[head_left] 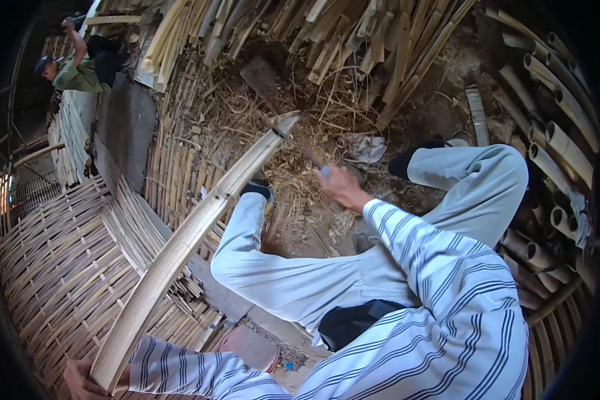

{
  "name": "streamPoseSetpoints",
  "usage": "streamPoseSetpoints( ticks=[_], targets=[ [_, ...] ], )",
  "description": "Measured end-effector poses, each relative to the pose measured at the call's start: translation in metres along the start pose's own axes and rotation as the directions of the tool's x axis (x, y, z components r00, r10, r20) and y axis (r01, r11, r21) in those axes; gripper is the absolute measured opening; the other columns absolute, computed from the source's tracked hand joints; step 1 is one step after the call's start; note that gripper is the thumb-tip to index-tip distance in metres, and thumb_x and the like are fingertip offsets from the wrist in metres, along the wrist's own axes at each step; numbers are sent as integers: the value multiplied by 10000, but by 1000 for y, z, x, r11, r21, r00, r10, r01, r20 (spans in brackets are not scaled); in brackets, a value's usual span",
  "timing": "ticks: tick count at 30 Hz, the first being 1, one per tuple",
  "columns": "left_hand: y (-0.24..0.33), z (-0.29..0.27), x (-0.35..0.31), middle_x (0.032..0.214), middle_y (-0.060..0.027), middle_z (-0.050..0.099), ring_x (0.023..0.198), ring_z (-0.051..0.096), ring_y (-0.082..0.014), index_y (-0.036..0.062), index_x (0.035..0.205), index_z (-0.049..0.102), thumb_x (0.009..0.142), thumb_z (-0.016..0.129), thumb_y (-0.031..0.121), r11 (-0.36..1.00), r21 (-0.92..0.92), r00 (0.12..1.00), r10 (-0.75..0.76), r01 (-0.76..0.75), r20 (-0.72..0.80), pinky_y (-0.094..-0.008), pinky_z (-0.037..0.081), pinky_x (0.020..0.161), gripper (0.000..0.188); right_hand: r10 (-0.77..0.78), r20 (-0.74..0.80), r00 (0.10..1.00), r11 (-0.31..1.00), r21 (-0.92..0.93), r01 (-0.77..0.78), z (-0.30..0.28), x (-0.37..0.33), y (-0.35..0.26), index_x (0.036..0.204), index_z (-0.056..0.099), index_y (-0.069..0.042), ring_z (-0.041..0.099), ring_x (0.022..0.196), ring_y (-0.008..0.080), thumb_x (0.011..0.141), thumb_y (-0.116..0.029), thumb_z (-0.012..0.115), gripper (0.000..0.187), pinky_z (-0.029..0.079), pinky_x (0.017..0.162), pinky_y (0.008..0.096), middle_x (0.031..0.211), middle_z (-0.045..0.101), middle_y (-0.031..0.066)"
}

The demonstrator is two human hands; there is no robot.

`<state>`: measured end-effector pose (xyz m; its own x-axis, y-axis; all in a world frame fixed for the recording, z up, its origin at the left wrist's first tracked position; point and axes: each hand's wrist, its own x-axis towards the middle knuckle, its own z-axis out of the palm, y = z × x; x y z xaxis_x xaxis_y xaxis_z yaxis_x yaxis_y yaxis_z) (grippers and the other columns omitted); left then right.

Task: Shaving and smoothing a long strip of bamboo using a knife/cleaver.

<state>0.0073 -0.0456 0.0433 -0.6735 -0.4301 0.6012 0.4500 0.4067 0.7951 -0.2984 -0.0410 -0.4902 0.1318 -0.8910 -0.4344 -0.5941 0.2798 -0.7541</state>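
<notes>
A long split bamboo piece [161,279] runs slantwise from the lower left up to the middle, its pale inner side showing. My left hand [85,381] is closed round its near end at the lower left. A knife [303,149] with a narrow dark blade meets the bamboo close to its far end. My right hand [342,187] is wrapped round the knife's handle, in front of my bent legs. Beneath the far end lies a dark wooden block [265,80], partly covered by shavings; whether the bamboo touches it I cannot tell.
Bamboo shavings [300,193] litter the ground between my legs. Split bamboo bundles [380,40] stand at the back, and cut bamboo tubes [570,150] are stacked on the right. A woven bamboo panel [60,267] lies at left. Another person [80,73] sits at the far left.
</notes>
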Motion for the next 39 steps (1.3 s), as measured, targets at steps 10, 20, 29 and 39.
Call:
streamPoseSetpoints(
  ticks=[10, 20, 29, 39],
  targets=[
    [-25, 30, 9, 388, 25, 488, 300, 464, -76, 163, 469, 501, 747, 516, 221, 984, -26, 941, 159, -174, -299, -209, 255, 294, 284, -388, 179, 904, 905, 256, 338, -69, -76, -138, 898, 493, 4, 575, 492, 349, 927, -439, 423, 449, 473, 517, 465, 585, 575, 141],
    [5, -2, -12, 360, 34, 453, 330, 515, -97, 163, 445, 491, 712, 551, 236, 968, -243, 997, 68, -72, -21, -226, 285, 285, 283, -6, 90, 996, 969, 247, -16, -29, -6, -37, 899, 570, 22, 615, 694, 398, 944, -399, 390, 460, 465, 639, 478, 737, 616, 245],
    [18, 33, -17, 572, -20, 443, 649, 530, -164, 92, 579, 438, 741, 586, 177, 850, 388, 363, 257, 356, -896, -318, 449, 792, 236, -420, 83, 904, 900, 168, 403, -59, -69, -120, 840, 509, 11, 587, 494, 360, 915, -425, 471, 444, 454, 484, 464, 555, 564, 187],
    [11, 59, -24, 672, -96, 419, 617, 444, -247, 27, 685, 451, 745, 456, 265, 827, 546, 511, 416, 131, -752, -404, 414, 658, 245, -107, 162, 981, 956, 287, 57, -69, -49, -81, 952, 567, 75, 630, 668, 381, 943, -405, 396, 509, 511, 617, 451, 686, 607, 236]
  ],
)
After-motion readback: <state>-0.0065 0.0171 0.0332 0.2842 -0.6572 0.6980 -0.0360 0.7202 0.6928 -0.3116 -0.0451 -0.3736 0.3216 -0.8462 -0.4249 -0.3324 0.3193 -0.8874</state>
